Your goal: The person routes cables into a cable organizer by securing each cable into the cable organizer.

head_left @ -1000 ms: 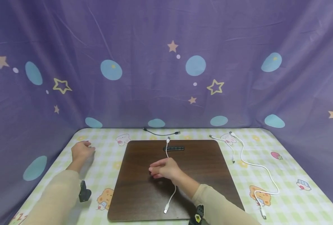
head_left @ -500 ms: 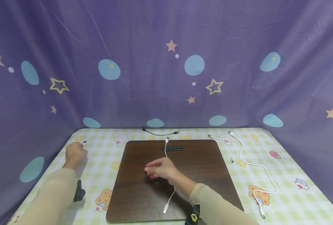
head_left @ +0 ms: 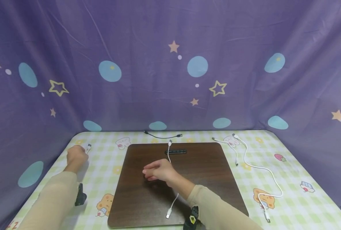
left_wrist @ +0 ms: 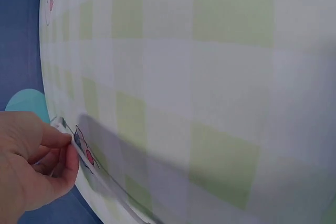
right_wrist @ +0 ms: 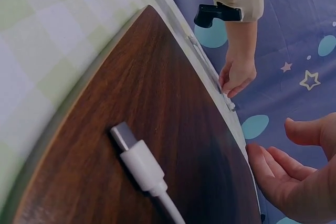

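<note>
Over the far left of the table, my left hand (head_left: 77, 156) pinches a white USB cable between thumb and fingertips. The plug (head_left: 89, 147) of that cable sticks out past the fingers; its cord (left_wrist: 113, 187) runs along the cloth in the left wrist view. My right hand (head_left: 160, 171) hovers above the brown board (head_left: 135, 195), its thumb apart from loosely bent fingers, holding nothing. Beneath it, a second white USB cable lies lengthwise on the board, its near plug (right_wrist: 142, 166) large in the right wrist view. The right hand hides that cable's middle.
A dark ridged strip (head_left: 176, 152) lies at the board's far edge. Behind the board is a short black cable (head_left: 163, 137). To the right lie a short white cable (head_left: 234, 150) and a long white cable (head_left: 269, 171). A purple curtain (head_left: 147, 80) hangs behind the table.
My left hand has shifted a little left and its fingers have closed on the white USB cable, whose plug now shows past them. The right hand has drifted slightly left above the board.
</note>
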### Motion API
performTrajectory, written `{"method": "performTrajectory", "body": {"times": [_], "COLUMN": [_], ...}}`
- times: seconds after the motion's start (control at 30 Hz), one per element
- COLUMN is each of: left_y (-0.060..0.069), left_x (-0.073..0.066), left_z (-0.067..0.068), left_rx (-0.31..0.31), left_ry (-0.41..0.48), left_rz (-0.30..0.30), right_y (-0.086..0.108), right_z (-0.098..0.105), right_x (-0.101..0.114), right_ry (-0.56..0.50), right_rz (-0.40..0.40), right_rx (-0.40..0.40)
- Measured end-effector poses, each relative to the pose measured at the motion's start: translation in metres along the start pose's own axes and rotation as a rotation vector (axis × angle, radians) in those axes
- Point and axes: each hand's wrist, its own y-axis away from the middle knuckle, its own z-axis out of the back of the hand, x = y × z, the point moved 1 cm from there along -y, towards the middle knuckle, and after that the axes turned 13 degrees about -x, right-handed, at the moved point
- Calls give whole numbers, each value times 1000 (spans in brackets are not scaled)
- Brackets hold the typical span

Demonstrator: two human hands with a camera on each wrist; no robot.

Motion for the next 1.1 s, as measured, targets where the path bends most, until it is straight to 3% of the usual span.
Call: {"method": "performTrajectory", "body": {"times": [0.23,0.4,0.67,0.8,0.97,1.1], "left_y": [3,3,5,5,4,4], "left_x": [-2,-1,-1,0,0,-2], "left_z": [4,5,8,8,6,4], "left_rx": [73,72,90,67,36,56], "left_ry": [-15,-45,-24,-30,-26,-21], "left_rz": [-21,-35,-41,-51,-33,-15], "right_y": [-2,-5,-8,-7,-6,-6], "right_z": [-3,-5,-9,-12,-12,-13], "right_x": [2,3,0,0,2,2], "right_ry": [0,-15,-30,-26,-21,-20], "right_rz": [14,6,-4,-7,-10,-8], "right_rx": [5,3,7,6,4,-3]}}
